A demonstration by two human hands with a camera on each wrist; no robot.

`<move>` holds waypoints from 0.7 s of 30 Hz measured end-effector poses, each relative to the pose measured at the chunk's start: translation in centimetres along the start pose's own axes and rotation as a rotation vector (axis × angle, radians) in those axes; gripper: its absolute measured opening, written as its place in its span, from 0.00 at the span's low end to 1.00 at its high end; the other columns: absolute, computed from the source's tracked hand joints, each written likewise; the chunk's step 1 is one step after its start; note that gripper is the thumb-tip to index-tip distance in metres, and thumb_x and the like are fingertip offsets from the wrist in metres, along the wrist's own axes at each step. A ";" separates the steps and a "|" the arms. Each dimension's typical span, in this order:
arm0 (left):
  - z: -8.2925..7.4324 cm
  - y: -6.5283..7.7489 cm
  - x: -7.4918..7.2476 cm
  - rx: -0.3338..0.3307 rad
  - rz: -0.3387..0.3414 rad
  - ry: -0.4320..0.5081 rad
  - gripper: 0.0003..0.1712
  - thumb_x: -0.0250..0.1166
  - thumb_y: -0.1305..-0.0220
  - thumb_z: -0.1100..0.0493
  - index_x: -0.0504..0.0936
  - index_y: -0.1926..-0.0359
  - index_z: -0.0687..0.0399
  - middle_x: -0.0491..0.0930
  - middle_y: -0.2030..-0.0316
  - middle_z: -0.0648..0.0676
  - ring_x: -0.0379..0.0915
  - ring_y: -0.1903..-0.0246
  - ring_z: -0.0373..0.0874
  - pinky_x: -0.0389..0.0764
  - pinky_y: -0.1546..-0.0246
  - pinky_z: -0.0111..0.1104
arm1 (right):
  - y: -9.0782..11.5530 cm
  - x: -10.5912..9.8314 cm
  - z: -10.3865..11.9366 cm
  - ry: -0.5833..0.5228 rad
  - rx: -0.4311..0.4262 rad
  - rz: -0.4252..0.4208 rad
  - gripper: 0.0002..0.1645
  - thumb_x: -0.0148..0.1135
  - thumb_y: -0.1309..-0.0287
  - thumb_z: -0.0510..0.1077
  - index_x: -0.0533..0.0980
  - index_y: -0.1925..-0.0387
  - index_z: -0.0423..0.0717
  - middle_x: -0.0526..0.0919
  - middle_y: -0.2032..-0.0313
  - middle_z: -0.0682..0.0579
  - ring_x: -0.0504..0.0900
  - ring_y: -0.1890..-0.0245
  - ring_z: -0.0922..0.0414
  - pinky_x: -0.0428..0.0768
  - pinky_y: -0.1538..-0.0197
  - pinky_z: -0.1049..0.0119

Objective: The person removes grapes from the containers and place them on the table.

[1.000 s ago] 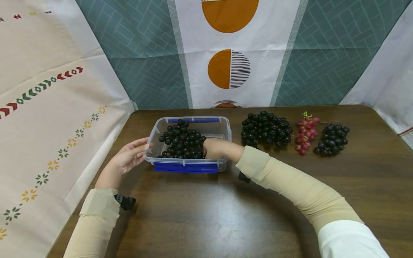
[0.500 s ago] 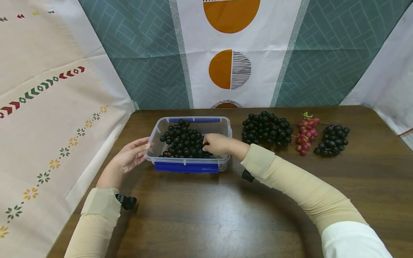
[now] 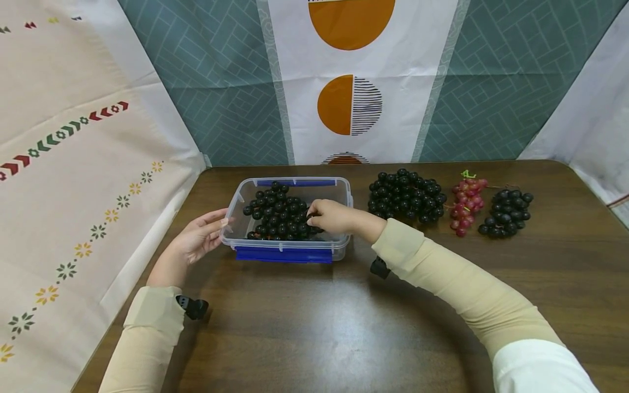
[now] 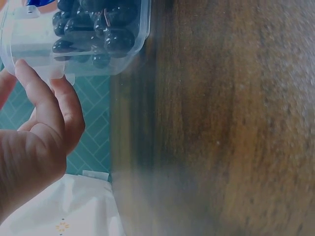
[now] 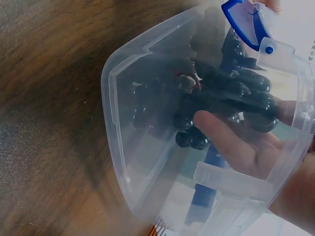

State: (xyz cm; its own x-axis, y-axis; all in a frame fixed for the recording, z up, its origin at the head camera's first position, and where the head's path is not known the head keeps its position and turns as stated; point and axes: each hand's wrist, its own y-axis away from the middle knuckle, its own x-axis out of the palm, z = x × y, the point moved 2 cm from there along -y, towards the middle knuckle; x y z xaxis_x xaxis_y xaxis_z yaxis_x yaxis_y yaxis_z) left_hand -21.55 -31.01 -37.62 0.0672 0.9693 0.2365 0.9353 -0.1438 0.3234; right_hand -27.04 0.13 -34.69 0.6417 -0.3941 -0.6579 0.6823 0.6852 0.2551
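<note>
In the head view, a clear plastic container (image 3: 231,238) with blue latches stands on the table, holding black grapes (image 3: 282,214). My left hand (image 3: 197,238) touches the container's left end with relaxed fingers. From the left wrist view, its fingertips lie against the end wall under the rim. My right hand (image 3: 334,216) reaches inside over the right wall and grips grapes at the bunch's right side. Through the clear wall in the right wrist view, the thumb (image 5: 224,140) lies against black grapes (image 5: 236,98); the other fingers are mostly hidden behind them.
Right of the container lie a large bunch of black grapes (image 3: 405,196), a red bunch (image 3: 467,204) with a green stem, and a smaller black bunch (image 3: 506,214). The wooden table (image 3: 295,327) ends at a patterned cloth backdrop (image 3: 221,82).
My right hand has come up from deep in the container and shifted slightly, its fingers now at the grapes' right side. The left hand stays at the left end.
</note>
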 end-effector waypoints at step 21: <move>0.2 -0.1 -0.1 0.016 0.019 0.025 0.13 0.54 0.31 0.65 0.72 0.49 0.48 0.84 0.60 0.47 0.80 0.67 0.33 0.81 0.67 0.22 | 0.4 0.0 -0.7 -0.261 -0.065 -0.091 0.16 0.45 0.28 0.40 0.65 0.44 0.37 0.71 0.59 0.45 0.72 0.61 0.54 0.79 0.50 0.56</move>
State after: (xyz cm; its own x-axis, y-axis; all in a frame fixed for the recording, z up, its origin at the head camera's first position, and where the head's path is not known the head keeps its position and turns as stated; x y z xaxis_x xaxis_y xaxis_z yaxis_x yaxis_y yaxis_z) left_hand -21.53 -31.03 -37.85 0.0761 0.9611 0.2656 0.9396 -0.1583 0.3036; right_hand -27.01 0.85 -35.04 0.6528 -0.5946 -0.4693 0.7229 0.6742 0.1512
